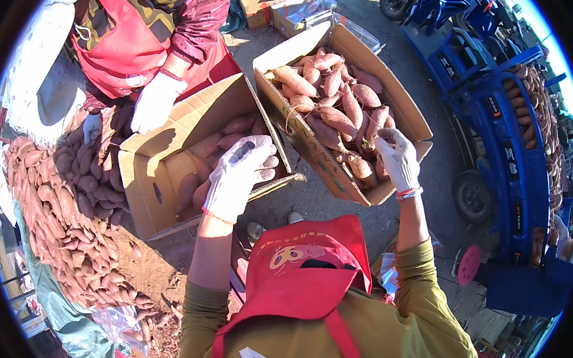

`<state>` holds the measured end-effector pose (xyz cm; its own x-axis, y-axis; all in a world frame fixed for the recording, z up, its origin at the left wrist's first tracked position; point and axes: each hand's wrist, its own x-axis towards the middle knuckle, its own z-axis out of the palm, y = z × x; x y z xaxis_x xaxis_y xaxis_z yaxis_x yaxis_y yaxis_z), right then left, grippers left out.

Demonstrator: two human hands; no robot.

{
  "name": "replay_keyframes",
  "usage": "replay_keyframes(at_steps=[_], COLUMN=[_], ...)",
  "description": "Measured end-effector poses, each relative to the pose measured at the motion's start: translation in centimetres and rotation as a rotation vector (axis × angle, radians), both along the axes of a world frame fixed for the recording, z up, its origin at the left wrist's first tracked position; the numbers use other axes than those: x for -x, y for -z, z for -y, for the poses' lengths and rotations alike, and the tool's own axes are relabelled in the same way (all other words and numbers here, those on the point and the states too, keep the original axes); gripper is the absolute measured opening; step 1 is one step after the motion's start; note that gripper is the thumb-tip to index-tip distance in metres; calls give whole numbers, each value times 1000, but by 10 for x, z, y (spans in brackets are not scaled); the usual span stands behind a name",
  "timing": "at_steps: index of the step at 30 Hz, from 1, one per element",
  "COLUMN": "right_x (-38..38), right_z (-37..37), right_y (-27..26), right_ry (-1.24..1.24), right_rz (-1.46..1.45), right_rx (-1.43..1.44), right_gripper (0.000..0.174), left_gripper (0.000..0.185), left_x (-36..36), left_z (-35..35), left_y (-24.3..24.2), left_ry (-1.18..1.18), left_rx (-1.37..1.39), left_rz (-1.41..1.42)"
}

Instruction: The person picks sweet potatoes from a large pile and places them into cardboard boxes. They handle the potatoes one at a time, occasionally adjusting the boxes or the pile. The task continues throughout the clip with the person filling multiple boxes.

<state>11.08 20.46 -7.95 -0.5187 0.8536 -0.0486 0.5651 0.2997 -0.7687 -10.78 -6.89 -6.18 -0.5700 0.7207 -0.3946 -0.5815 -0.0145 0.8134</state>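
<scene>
A cardboard box (144,206) with a few sweet potatoes (187,191) inside stands before me on the left. My left hand (240,174), in a white knit glove, is over this box's near right side; its fingers are spread and I see nothing in them. To the right, a second cardboard box (309,146) is heaped with reddish sweet potatoes (344,117). My gloved right hand (398,158) is at that heap's right side, fingers bent close to the sweet potatoes. Whether it grips one is hidden.
Across the left box, a person's gloved hand (156,103) is by its far edge. A large sweet potato pile (70,224) covers the left ground. A blue cargo tricycle (503,133) loaded with sweet potatoes stands right. More cartons (293,20) lie beyond the boxes.
</scene>
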Motion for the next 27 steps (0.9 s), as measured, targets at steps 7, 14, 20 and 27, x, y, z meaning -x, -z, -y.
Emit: replay_keyframes(at_steps=[7, 14, 20, 27], right_x=[45, 60, 91, 100], right_z=[-14, -16, 6, -4], right_y=[36, 29, 18, 39], right_ry=[-36, -349, -516, -331], right_rz=[205, 446, 419, 219], right_rx=[177, -180, -233, 44], right_gripper=[42, 42, 36, 33], left_gripper=[23, 22, 24, 26], left_x=[-70, -118, -142, -166], left_z=[102, 199, 236, 279], left_y=[21, 70, 74, 81], left_ry=[-101, -527, -749, -814], left_rx=[90, 195, 247, 450], left_rz=[272, 341, 407, 355])
